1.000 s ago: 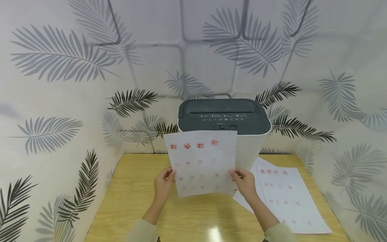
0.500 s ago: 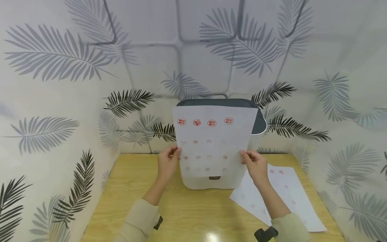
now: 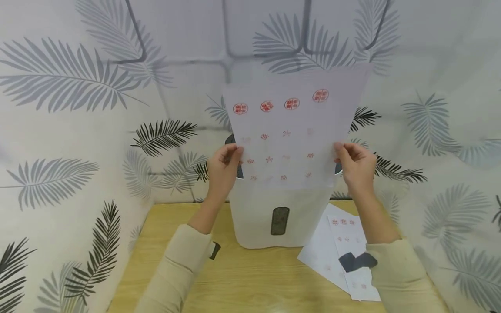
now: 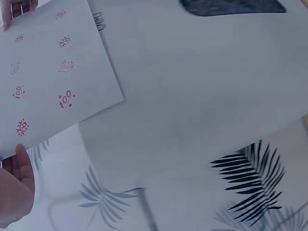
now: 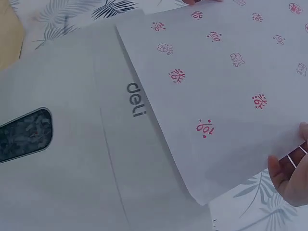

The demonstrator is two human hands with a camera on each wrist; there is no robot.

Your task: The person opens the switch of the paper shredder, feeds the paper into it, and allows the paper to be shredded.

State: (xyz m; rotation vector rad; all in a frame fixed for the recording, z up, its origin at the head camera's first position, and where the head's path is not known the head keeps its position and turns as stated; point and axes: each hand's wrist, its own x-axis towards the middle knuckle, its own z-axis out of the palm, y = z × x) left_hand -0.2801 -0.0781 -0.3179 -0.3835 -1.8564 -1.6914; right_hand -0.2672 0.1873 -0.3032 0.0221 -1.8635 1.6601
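While the left hand [image 3: 224,167] and right hand [image 3: 356,167], fingers curled, pinch opposite side edges of a red-stamped paper sheet [image 3: 289,145], it is held up in front of the white shredder [image 3: 250,217], which stands on the wooden surface [image 3: 242,278] beside other printed sheets [image 3: 321,256].

Dressed in beige, long-sleeved and bare-handed
Beyond bare left hand [image 3: 223,171] and right hand [image 3: 356,167], the left sleeve [image 3: 172,269], at seven o'clock, shows a small black fitting [image 3: 214,251]; the right sleeve [image 3: 405,274], at four o'clock, a larger, notched dark-grey piece [image 3: 357,261].
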